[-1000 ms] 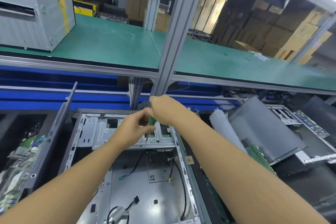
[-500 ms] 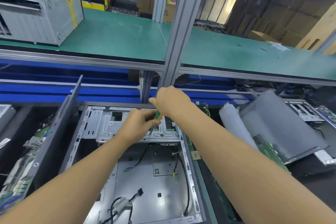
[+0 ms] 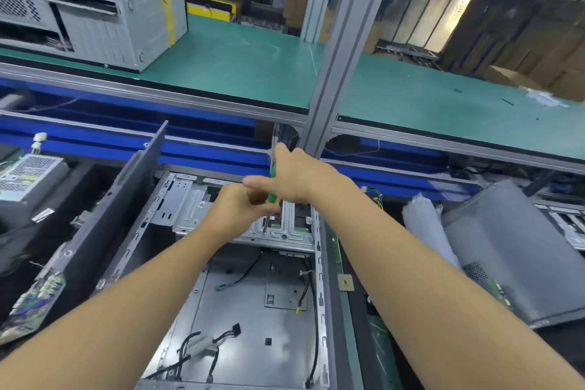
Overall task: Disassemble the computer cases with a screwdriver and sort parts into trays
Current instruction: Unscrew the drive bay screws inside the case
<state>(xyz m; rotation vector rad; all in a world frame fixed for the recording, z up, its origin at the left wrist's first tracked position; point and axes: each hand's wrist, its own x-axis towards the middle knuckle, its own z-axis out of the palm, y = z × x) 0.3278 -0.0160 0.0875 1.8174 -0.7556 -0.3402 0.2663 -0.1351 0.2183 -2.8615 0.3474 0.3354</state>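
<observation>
1. An open grey sheet-metal computer case (image 3: pixel 228 310) is laid flat on the bench. Loose black cables (image 3: pixel 196 351) are seen on its floor, and a slotted steel drive cage (image 3: pixel 196 209) is fixed across its far end.
2. A green-handled screwdriver (image 3: pixel 272 196) is held nearly upright over the drive cage, its shaft pointed down.
3. Its handle is wrapped by the right hand (image 3: pixel 294 177). Its lower end is gripped by the curled fingers of the left hand (image 3: pixel 240 212).
4. A closed grey metal case with yellow tape (image 3: pixel 95 16) is set on the green matted shelf (image 3: pixel 237 66).
5. A mesh-faced silver power supply (image 3: pixel 28 174) is seen at the left, and a smooth grey panel (image 3: pixel 506 256) at the right.
</observation>
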